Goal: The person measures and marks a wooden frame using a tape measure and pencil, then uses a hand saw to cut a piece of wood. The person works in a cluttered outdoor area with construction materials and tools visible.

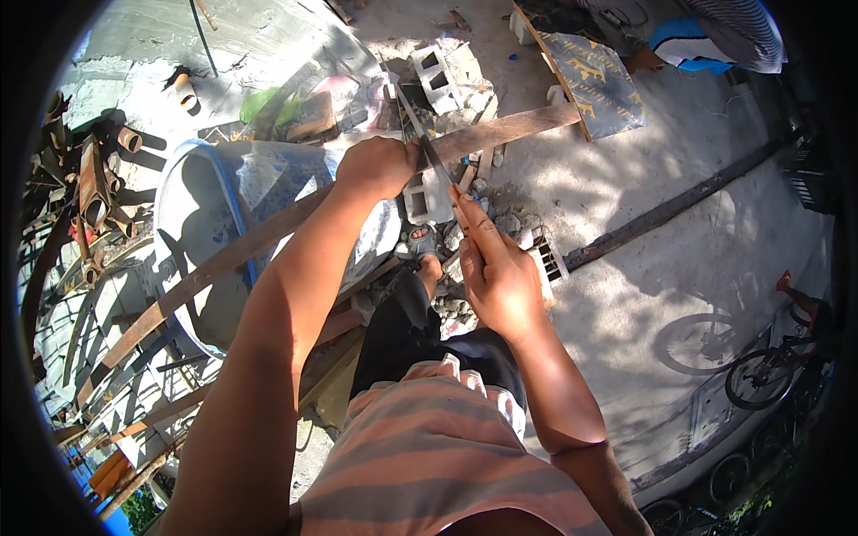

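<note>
A striped shirt [429, 456] is closest to us, at six o'clock, and two bare arms reach up from it. The left hand [380, 165] is a closed fist pressing down on a long plank [500, 129]. The plank runs from eight o'clock up to one o'clock and lies across a big blue tub [201, 223]. The right hand [500, 272] is wrapped around the handle of a saw [429, 147], with one finger laid straight along it. The thin blade points up to twelve o'clock and crosses the plank just beside the left fist.

The plank looks stiff, rough and a bit heavy. It is brown and worn, and may have splinters. A good place to hold it is near the blade, flat from above. The saw looks light, but its blade is sharp and bendy, so only the handle is safe. Grey blocks [438, 71] lie behind.
</note>
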`<action>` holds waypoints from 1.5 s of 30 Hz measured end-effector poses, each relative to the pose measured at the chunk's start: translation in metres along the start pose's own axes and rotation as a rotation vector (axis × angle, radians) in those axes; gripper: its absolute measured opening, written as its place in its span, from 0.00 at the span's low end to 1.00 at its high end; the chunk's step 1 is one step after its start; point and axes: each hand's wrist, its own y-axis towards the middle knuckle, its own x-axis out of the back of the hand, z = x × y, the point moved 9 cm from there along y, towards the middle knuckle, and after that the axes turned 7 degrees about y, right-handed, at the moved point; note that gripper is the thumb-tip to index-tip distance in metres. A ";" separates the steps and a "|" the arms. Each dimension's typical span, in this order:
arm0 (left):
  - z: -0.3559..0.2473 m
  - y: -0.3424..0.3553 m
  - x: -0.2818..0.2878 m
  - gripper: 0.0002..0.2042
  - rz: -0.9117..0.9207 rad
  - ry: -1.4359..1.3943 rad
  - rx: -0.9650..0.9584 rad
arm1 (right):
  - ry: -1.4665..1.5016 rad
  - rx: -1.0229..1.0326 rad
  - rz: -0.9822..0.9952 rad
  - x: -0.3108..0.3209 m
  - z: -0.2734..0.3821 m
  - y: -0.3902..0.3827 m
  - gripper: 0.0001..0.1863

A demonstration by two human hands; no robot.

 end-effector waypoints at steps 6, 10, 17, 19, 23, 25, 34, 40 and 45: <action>0.006 -0.002 -0.003 0.32 -0.007 -0.049 0.022 | 0.017 -0.096 0.083 0.015 0.009 -0.024 0.31; 0.005 0.000 -0.006 0.32 0.000 -0.057 0.000 | 0.016 -0.040 0.052 0.021 0.009 -0.025 0.35; 0.003 -0.001 -0.002 0.32 -0.007 -0.049 0.002 | -0.054 -0.005 0.034 0.008 0.009 -0.005 0.36; 0.003 -0.002 0.000 0.32 -0.003 -0.054 0.004 | -0.053 -0.003 0.034 0.007 0.010 -0.004 0.36; 0.006 -0.002 -0.005 0.32 0.013 -0.071 0.023 | 0.008 -0.027 0.045 0.015 0.009 -0.021 0.34; 0.005 -0.004 -0.004 0.32 -0.006 -0.075 0.023 | 0.012 -0.189 0.117 0.022 0.009 -0.034 0.31; -0.009 0.014 0.001 0.31 0.024 -0.043 -0.002 | -0.069 -0.200 0.069 0.034 0.014 -0.024 0.29; 0.001 0.013 -0.014 0.34 0.006 -0.018 -0.048 | -0.082 -0.125 0.108 0.041 0.020 -0.021 0.30; 0.013 -0.011 -0.004 0.32 0.103 0.002 -0.033 | -0.018 -0.062 0.075 0.023 0.017 -0.035 0.34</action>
